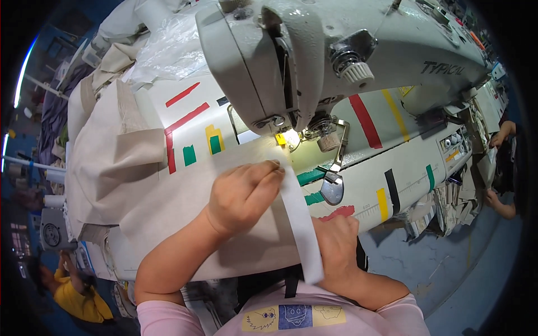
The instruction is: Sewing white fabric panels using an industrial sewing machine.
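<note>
My left hand (244,193) lies flat, fingers together, pressing a beige fabric piece (168,207) onto the sewing table, fingertips close to the lit needle area (288,138). My right hand (336,241) grips the near end of a white strip (297,215) that runs along the fabric's right edge toward the presser foot. The grey-white sewing machine head (291,50) looms over the work.
The table top (403,168) bears red, green, yellow and black tape marks. A heap of beige fabric (106,145) and clear plastic (168,45) lies to the left. Another person's hands (499,168) work at the right, and someone in yellow (78,297) sits lower left.
</note>
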{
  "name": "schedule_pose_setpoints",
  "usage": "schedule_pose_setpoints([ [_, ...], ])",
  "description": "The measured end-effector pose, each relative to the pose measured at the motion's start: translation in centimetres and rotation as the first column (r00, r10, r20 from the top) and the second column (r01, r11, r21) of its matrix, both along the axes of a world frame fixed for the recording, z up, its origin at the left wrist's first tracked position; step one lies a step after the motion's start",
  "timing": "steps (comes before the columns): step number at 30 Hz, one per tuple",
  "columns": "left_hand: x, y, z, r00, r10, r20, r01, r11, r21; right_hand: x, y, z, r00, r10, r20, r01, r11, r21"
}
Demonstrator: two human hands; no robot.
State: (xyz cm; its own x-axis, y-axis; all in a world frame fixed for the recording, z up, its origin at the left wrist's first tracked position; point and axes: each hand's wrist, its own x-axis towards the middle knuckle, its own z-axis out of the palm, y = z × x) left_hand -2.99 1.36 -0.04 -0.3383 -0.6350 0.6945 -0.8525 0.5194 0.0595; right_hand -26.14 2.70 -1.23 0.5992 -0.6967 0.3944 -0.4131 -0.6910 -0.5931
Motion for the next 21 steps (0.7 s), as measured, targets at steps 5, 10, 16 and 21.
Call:
schedule_pose_setpoints([
  [5, -0.7, 0.1, -1.1, 0.998, -0.037, 0.054, 0.031, 0.993, 0.11, -0.7, 0.9, -0.3, 0.999, 0.052, 0.013, -0.052, 0.998, 0.024],
  [10, -0.8, 0.1, -0.7, 0.995, -0.027, 0.099, 0.007, 0.981, 0.193, -0.9, 1.2, -0.1, 0.998, 0.065, -0.015, -0.064, 0.997, 0.054],
  [16, -0.4, -0.3, -1.5, 0.998, -0.012, 0.055, 0.001, 0.979, 0.204, -0.7, 1.1, 0.3, 0.998, 0.05, -0.034, -0.048, 0.997, 0.055],
  [21, -0.5, -0.3, -1.4, 0.999, -0.013, 0.047, 0.002, 0.975, 0.22, -0.7, 1.1, 0.2, 0.998, 0.049, -0.035, -0.047, 0.997, 0.054],
])
